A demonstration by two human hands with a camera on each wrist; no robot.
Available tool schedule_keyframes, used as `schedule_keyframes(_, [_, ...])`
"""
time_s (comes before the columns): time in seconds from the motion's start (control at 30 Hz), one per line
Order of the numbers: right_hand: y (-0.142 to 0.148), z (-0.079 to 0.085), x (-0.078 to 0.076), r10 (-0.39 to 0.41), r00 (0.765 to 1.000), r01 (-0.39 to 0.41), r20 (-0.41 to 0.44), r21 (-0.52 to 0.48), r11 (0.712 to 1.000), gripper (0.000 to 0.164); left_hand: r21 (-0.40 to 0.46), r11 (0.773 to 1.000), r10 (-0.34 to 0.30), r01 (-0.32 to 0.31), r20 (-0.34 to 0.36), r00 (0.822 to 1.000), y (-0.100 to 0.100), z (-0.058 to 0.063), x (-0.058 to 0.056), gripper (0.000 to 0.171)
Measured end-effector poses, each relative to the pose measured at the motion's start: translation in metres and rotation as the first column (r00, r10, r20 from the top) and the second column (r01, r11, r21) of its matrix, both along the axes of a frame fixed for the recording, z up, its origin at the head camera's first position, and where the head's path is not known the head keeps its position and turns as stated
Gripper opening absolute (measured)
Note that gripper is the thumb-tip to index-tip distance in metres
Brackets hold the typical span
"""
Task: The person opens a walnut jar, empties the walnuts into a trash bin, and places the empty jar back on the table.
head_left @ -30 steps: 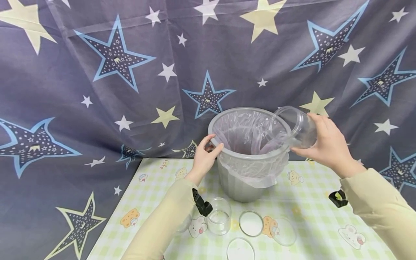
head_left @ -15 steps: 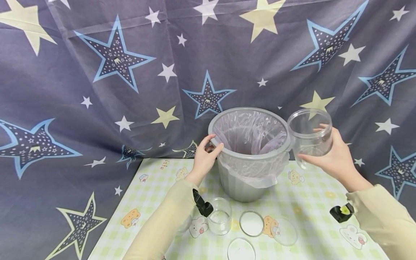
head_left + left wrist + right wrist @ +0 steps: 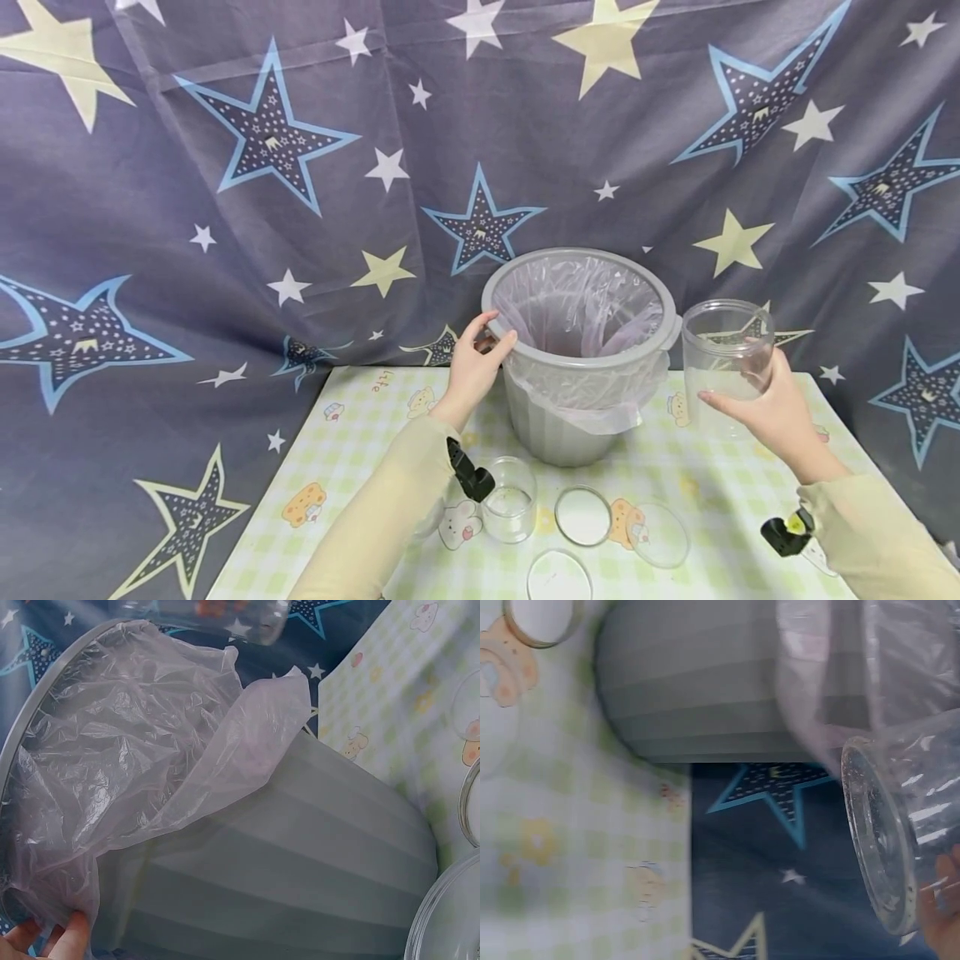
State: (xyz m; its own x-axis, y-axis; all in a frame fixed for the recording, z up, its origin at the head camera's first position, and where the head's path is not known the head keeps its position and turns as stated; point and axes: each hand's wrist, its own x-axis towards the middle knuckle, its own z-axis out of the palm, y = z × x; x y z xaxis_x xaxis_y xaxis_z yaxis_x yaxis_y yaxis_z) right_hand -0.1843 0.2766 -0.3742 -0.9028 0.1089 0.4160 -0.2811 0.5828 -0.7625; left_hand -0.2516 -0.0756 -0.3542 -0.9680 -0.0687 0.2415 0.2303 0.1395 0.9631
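Observation:
A grey trash can [image 3: 551, 437] stands at the back of the table, lined with a translucent pinkish plastic bag [image 3: 577, 393] folded over its rim. My left hand [image 3: 471, 367] grips the rim on the left side, thumb on the outside over the bag; in the left wrist view its fingertips [image 3: 73, 930] are at the bag's edge. To the right of the can, my right hand [image 3: 780, 421] holds a clear plastic jar [image 3: 723, 362] upright by its side, mouth up. The right wrist view shows the jar's base [image 3: 877, 832], with fingers wrapped on its wall.
Another clear jar [image 3: 510, 508] stands in front of the can, and a further clear container [image 3: 430, 521] is partly hidden by the left sleeve. Round clear lids [image 3: 583, 517] lie on the checked tablecloth [image 3: 360, 450]. A star-patterned curtain [image 3: 300, 225] hangs close behind the can.
The right hand has drawn the jar away from over the can's mouth, turned it from tilted to upright, and lowered it to the right. The left hand has stayed on the rim.

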Motion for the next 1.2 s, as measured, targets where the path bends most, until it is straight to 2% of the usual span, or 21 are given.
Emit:
schedule_keyframes(0.13, [0.001,-0.024,0.0,-0.012,1.0,0.012,0.007,-0.019,1.0,0.082,0.0,1.0,0.003,-0.003,-0.002,1.0,0.0,0.0,0.0,0.048])
schedule_keyframes(0.3, [0.007,-0.049,0.002,-0.045,0.996,0.047,0.081,-0.023,0.999,0.081,0.004,1.0,-0.005,0.005,0.002,1.0,0.0,-0.001,0.001,0.048])
schedule_keyframes(0.33, [0.009,-0.052,0.003,-0.046,0.994,0.049,0.098,-0.025,0.998,0.082,0.006,1.0,-0.008,0.008,0.006,1.0,0.001,0.002,0.004,0.048])
schedule_keyframes(0.4, [0.013,-0.059,0.003,-0.051,0.989,0.056,0.139,-0.033,0.998,0.085,0.006,1.0,-0.003,0.003,0.002,1.0,0.001,0.002,0.004,0.048])
schedule_keyframes(0.53, [0.02,-0.071,0.004,-0.073,0.974,0.082,0.216,-0.035,0.996,0.091,0.006,1.0,0.003,-0.003,-0.003,1.0,0.001,0.002,0.003,0.047])
schedule_keyframes(0.57, [0.021,-0.075,0.004,-0.081,0.969,0.092,0.233,-0.035,0.995,0.093,0.005,1.0,0.008,-0.007,-0.01,1.0,0.001,-0.002,0.0,0.047])
schedule_keyframes(0.83, [0.028,-0.104,0.006,-0.137,0.928,0.159,0.346,-0.035,0.987,0.102,0.002,1.0,0.008,-0.008,-0.007,1.0,0.001,-0.002,-0.001,0.047])
schedule_keyframes(0.97, [0.028,-0.114,0.004,-0.159,0.92,0.188,0.357,-0.048,0.981,0.104,0.004,1.0,0.006,-0.006,-0.014,1.0,0.002,-0.002,-0.001,0.047])
schedule_keyframes(1.2, [0.027,-0.128,-0.002,-0.221,0.92,0.257,0.324,-0.074,0.963,0.104,0.005,1.0,0.01,-0.01,-0.01,1.0,0.002,-0.001,0.001,0.047])
